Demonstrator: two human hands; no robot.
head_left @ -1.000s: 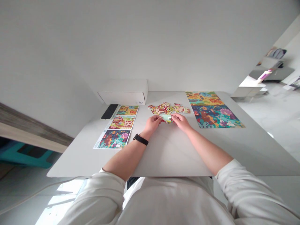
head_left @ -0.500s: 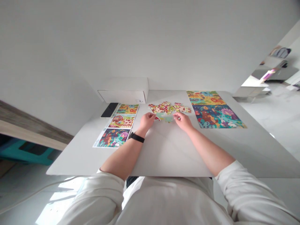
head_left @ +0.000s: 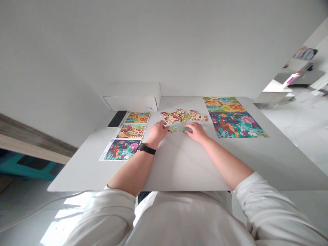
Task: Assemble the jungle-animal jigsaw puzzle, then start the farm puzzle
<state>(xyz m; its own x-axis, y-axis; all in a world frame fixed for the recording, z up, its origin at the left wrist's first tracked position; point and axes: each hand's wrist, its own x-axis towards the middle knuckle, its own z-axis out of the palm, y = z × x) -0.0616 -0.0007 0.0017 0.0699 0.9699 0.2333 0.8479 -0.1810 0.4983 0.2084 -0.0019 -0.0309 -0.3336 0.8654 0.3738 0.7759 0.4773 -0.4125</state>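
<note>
My left hand (head_left: 158,131) is low over the table, its fingers pinched at the left edge of a pale green jigsaw piece (head_left: 173,128) with a bit of red. A narrow gap separates that piece from another light green jigsaw piece (head_left: 181,128), which my right hand (head_left: 196,130) grips at its right side with bent fingers. Both pieces are partly covered by the fingertips. Just beyond the hands lies a loose pile of jigsaw pieces (head_left: 181,117) in red, pink, cream and green.
On the left, a sheet with three small pictures (head_left: 130,131) lies beside a black phone (head_left: 117,119). Behind them a white box (head_left: 130,103) stands against the wall. Two assembled-looking colourful pictures, a yellow one (head_left: 225,104) and a dark blue one (head_left: 237,125), lie to the right.
The pale green pieces lay close together between my hands before; now a gap shows between them. My right hand has shifted slightly left and its fingers reach further over its piece.
</note>
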